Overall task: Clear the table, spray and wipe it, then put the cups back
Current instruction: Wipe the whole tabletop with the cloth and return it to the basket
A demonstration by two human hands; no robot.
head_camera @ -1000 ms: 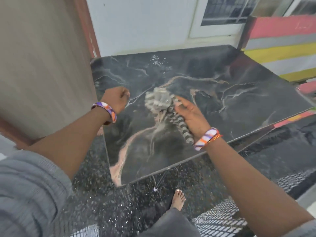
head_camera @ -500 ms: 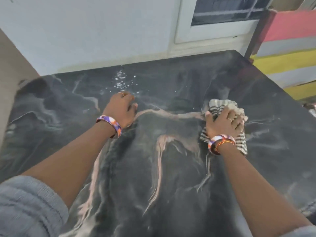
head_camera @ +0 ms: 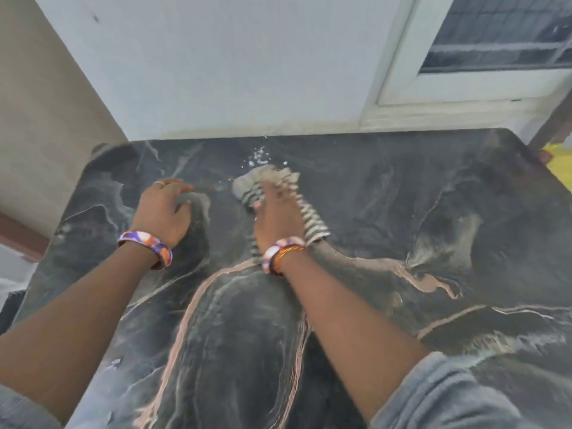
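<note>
The right hand (head_camera: 274,218) presses the striped cloth (head_camera: 272,184) flat on the dark marble counter (head_camera: 402,212), its fingers blurred, seemingly spread across the cloth to drive it at the spray droplets (head_camera: 257,156) just beyond; the left hand (head_camera: 162,212) braces beside it, fingers curled, likely for balance; no cups in view.

No legible text, label, brand or number on anything here
</note>
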